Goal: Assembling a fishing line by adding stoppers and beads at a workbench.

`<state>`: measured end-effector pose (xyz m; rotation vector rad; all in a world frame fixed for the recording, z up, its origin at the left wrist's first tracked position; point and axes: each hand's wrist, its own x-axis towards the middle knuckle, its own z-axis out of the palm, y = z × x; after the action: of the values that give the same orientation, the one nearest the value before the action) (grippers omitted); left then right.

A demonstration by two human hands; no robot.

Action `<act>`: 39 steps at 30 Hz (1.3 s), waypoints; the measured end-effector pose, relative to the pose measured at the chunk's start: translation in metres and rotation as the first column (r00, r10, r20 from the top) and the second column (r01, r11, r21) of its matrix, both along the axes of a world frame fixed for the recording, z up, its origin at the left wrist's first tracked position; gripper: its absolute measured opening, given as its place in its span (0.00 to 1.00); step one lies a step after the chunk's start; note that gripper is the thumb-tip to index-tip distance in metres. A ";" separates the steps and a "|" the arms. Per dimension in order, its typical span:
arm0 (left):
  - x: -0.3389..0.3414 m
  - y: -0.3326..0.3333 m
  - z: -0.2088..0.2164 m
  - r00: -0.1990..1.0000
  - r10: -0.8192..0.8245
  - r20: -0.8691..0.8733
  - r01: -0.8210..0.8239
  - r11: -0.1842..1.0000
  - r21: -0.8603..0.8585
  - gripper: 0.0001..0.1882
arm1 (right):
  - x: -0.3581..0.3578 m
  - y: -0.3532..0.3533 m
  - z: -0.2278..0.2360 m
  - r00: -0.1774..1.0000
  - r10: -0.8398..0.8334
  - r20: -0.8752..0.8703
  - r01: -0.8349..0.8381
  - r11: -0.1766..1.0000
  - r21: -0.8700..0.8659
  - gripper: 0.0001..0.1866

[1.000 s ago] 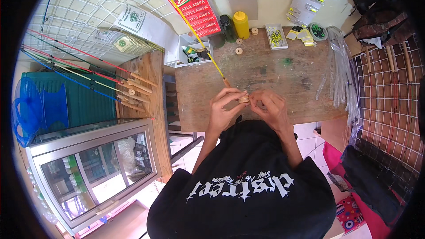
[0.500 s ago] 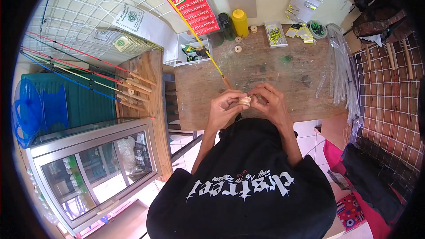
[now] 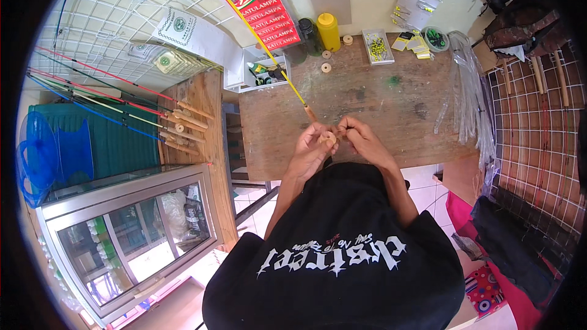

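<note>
Over the near edge of the workbench, my left hand grips a small pale wooden spool with its round face and centre hole turned up. Close beside it on the right, my right hand is pinched, its fingertips just off the spool; whatever they hold is too fine to make out. Just beyond my left hand is the wooden handle of a yellow fishing rod, which slants up toward the wall at the far left.
On the wooden workbench, pale wooden rings, a yellow bottle, a white box of small yellow-green pieces and a white tray stand toward the back. Clear plastic tubes line the right edge. Several rods with wooden handles lie left.
My left hand has tilted the spool so its round face shows upward. My right hand has drawn slightly back and up from it, fingers pinched.
</note>
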<state>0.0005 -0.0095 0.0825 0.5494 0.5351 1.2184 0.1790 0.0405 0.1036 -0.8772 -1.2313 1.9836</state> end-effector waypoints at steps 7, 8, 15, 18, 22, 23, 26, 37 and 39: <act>0.001 -0.002 0.012 0.951 0.256 -0.174 -0.279 0.951 -0.130 0.15 | -0.001 -0.004 -0.006 0.993 0.075 0.091 -0.099 0.949 0.300 0.07; 0.000 -0.004 0.004 0.918 0.210 -0.336 -0.255 0.962 -0.096 0.16 | -0.002 -0.004 -0.003 0.993 0.079 0.090 -0.103 0.948 0.301 0.07; 0.000 -0.002 0.020 0.876 0.157 -0.456 -0.200 0.979 -0.047 0.16 | 0.005 0.004 -0.020 0.956 -0.193 0.219 0.116 0.941 0.319 0.05; -0.002 0.002 0.011 0.910 0.289 -0.297 -0.336 0.934 -0.123 0.15 | 0.004 -0.003 -0.022 0.964 -0.152 0.216 -0.017 0.779 0.626 0.06; 0.011 -0.008 -0.005 0.861 0.178 -0.477 -0.268 0.955 -0.127 0.16 | 0.001 -0.001 0.021 0.985 0.003 -0.172 0.032 0.978 0.204 0.09; 0.012 -0.012 -0.007 0.916 0.110 -0.386 -0.180 0.972 -0.148 0.15 | 0.001 0.002 0.019 0.985 0.003 -0.170 0.033 0.978 0.204 0.09; 0.008 -0.010 -0.004 0.918 0.132 -0.374 -0.216 0.957 -0.192 0.16 | 0.006 0.023 -0.006 0.905 -0.387 -0.178 0.361 0.919 -0.160 0.10; 0.004 -0.012 -0.004 0.844 0.285 -0.455 -0.312 0.950 0.016 0.19 | 0.047 0.033 -0.131 0.338 -0.460 0.821 -0.074 0.857 0.510 0.23; 0.007 -0.012 -0.002 0.859 0.274 -0.433 -0.298 0.954 0.013 0.20 | 0.046 0.031 -0.127 0.339 -0.465 0.818 -0.067 0.855 0.514 0.24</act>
<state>0.0079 -0.0214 0.0804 0.7174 1.0560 1.3643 0.2255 0.0718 -0.0230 -1.9061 -1.9452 0.7189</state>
